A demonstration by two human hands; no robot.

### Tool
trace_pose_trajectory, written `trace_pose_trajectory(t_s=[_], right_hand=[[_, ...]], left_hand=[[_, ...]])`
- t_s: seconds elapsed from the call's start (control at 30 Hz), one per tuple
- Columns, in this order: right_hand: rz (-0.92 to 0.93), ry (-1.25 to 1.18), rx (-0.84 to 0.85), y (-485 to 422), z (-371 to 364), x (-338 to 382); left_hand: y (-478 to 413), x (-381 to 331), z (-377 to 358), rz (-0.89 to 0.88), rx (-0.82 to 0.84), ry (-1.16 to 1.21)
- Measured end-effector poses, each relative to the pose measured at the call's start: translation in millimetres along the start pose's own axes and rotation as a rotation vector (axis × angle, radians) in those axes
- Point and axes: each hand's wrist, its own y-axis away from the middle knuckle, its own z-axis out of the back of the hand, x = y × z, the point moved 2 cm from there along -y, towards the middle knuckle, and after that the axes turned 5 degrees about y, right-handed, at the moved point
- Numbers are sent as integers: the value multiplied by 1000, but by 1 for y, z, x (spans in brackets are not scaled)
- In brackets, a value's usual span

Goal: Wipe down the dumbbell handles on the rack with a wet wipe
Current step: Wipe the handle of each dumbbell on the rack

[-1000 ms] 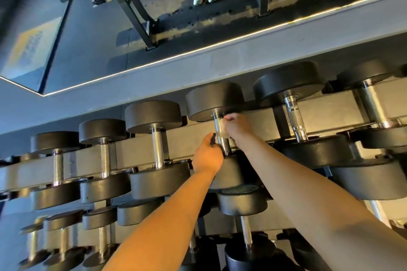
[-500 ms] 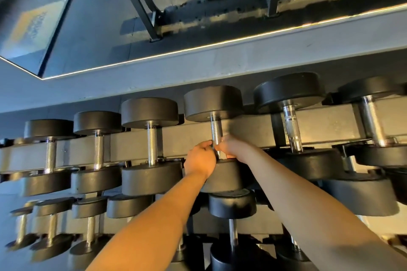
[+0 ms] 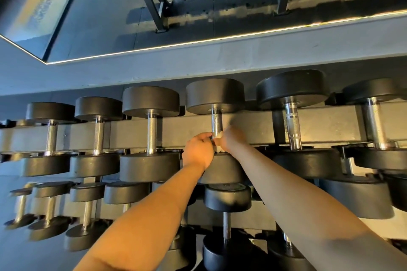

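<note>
A black dumbbell rests on the top tier of the rack, its knurled chrome handle running toward me. Both hands meet at the near end of that handle. My right hand is wrapped around the handle with a white wet wipe bunched under its fingers. My left hand pinches the handle and the wipe's edge from the left. The near weight head is mostly hidden under my wrists.
Several more black dumbbells with chrome handles line the top tier on both sides, such as the left neighbour and the right neighbour. Smaller dumbbells fill the lower tier. A wall mirror above reflects rack legs and a person's white shoes.
Both hands have slid down the handle from its far end to its near end, keeping the wipe around it. The camera view has tilted slightly.
</note>
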Motion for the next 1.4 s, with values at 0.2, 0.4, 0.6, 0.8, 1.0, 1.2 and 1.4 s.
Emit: trace_pose_trajectory(t_s=[0.2,0.4,0.6,0.8,1.0,1.2,1.4], right_hand=[[74,193,-110,10,0,3],[73,-15,-262,39,0,4],[299,-179,-436,100,-20,-10],[393,-265,-531,170,-43,-42],[149,-683,-441,223,-88,-73],[-52,-682,-361,247,-132,-107],[-146,-477,-332,255,-170,-120]], left_hand=[[0,5,-2,-28,-31,78],[15,3,-3,-181,-71,-21],[56,32,-11,-533,-55,406],[123,58,4,-567,78,214],[169,116,-5,-518,84,232],[195,171,-18,-441,287,172],[199,202,-28,-281,319,-28]])
